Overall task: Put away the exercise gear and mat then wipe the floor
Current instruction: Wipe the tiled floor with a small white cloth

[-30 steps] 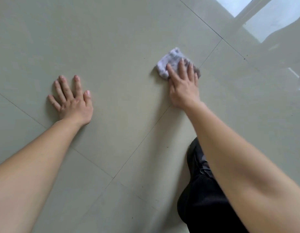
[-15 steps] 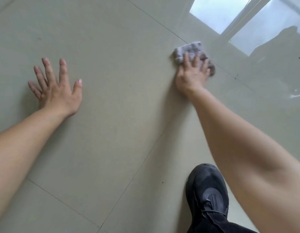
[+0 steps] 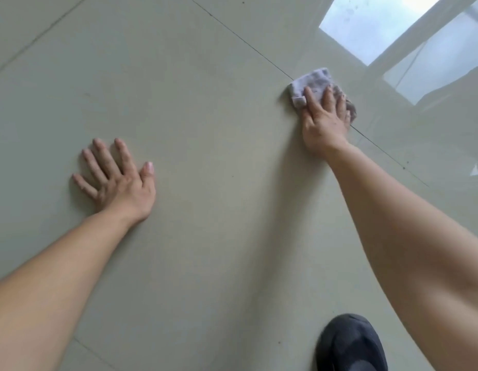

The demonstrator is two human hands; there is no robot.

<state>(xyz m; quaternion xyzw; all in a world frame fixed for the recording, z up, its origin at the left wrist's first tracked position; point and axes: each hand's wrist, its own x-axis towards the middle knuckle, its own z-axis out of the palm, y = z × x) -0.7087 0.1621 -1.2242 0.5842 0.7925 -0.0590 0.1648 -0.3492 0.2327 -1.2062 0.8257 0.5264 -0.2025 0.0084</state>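
Our left hand (image 3: pixel 117 180): flat on the floor (image 3: pixel 205 103), fingers spread. Our right hand (image 3: pixel 324 121): straight fingers close together, pressing a grey cloth (image 3: pixel 311 80) onto a tile seam, half-covering it. Black shoe (image 3: pixel 350 344): cut off below.

The cloth (image 3: pixel 312 80) is partly hidden under the right hand (image 3: pixel 323 121) (near half); the shoe (image 3: pixel 350 341) is cropped below.

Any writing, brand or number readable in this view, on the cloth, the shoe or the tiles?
None can be read.
The cloth under the right hand: no legible label.
The black shoe: no logo visible.
The floor tiles: plain, unmarked.
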